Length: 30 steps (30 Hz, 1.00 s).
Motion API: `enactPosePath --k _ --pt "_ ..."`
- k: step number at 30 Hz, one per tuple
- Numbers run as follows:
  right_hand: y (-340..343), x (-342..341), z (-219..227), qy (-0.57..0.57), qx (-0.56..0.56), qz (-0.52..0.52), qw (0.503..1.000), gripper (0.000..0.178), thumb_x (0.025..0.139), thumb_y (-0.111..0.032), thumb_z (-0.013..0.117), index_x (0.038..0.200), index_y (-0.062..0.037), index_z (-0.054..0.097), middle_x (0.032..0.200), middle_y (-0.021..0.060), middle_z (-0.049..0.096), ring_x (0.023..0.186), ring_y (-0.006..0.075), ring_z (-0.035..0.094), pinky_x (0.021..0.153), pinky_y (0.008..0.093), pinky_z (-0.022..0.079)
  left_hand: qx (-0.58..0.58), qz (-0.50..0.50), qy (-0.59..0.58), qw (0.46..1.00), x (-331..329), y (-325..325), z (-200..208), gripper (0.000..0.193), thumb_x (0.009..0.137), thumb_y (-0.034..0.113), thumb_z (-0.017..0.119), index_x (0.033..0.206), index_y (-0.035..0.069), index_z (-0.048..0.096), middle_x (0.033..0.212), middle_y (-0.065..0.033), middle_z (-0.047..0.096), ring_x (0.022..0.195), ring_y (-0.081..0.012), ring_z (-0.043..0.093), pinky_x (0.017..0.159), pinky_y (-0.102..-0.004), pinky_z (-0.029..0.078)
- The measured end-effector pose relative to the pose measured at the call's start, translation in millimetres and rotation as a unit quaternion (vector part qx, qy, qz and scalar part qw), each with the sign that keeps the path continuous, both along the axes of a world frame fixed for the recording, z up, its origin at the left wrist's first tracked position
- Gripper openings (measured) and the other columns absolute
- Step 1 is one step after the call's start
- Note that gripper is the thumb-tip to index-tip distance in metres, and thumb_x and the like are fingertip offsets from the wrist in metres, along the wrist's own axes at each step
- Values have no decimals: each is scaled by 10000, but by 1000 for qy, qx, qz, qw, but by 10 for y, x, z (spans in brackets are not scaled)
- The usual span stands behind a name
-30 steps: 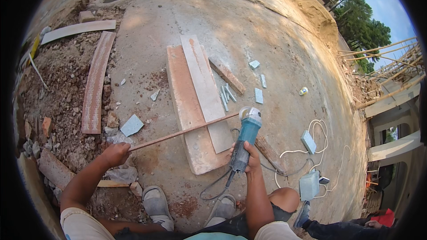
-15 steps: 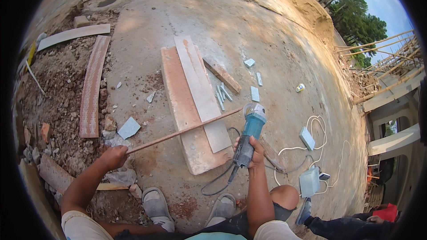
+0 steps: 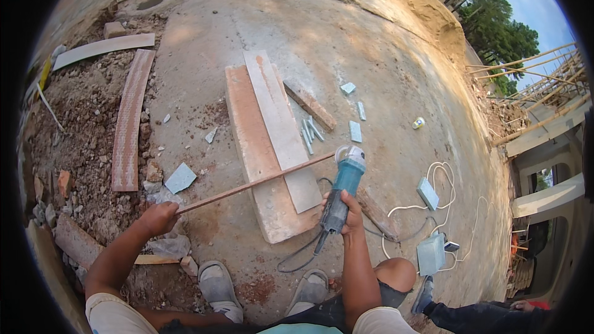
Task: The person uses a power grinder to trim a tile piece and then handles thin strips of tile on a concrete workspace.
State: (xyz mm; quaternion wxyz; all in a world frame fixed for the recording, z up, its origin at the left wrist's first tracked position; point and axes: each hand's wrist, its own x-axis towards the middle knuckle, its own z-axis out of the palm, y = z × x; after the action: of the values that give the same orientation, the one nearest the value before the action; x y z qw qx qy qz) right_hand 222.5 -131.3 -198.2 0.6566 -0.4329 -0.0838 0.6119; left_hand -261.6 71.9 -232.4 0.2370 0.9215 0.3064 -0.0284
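My right hand (image 3: 346, 207) grips a teal angle grinder (image 3: 345, 182) by its body, disc end pointing away from me at the right edge of the tiles. My left hand (image 3: 158, 218) holds the near end of a long thin reddish strip (image 3: 260, 180) that runs across the tiles toward the grinder's disc. Under the strip lies a grey tile (image 3: 281, 127) on top of a wider reddish tile (image 3: 250, 148), both flat on the concrete. The grinder's dark cord (image 3: 296, 256) loops on the ground near my feet.
Small grey tile offcuts (image 3: 356, 130) lie right of the tiles. A long reddish tile (image 3: 129, 120) and rubble sit at the left. A white cable (image 3: 442, 198) and grey tile pieces (image 3: 430, 252) lie to the right. Another person's leg (image 3: 476, 315) shows bottom right.
The view has shifted slightly. The grinder has moved a little away from the tiles' edge, and the strip's far end now reaches close to its disc.
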Motion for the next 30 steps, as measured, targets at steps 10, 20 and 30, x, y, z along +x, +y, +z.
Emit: enactPosePath --k 10,20,30 --pt "-88 -137 140 25 19 4 999 512 872 -382 618 1068 90 580 879 206 672 761 298 686 709 389 582 -27 16 4 1000 282 -22 64 169 831 122 606 926 26 505 852 -219 601 771 -428 609 665 -508 497" --pt "-106 -625 181 -13 -1 92 996 485 865 -339 638 1088 86 573 899 184 674 754 269 695 674 362 588 -33 11 -15 999 637 3 -127 201 804 118 640 886 17 487 827 -217 584 812 -431 599 677 -507 486" --pt "-69 -890 280 -45 -29 119 991 426 835 -278 681 1049 76 581 869 177 671 734 245 694 650 339 589 -22 3 -18 1000 640 23 -157 201 801 126 647 881 21 496 785 -202 594 774 -413 614 662 -500 493"
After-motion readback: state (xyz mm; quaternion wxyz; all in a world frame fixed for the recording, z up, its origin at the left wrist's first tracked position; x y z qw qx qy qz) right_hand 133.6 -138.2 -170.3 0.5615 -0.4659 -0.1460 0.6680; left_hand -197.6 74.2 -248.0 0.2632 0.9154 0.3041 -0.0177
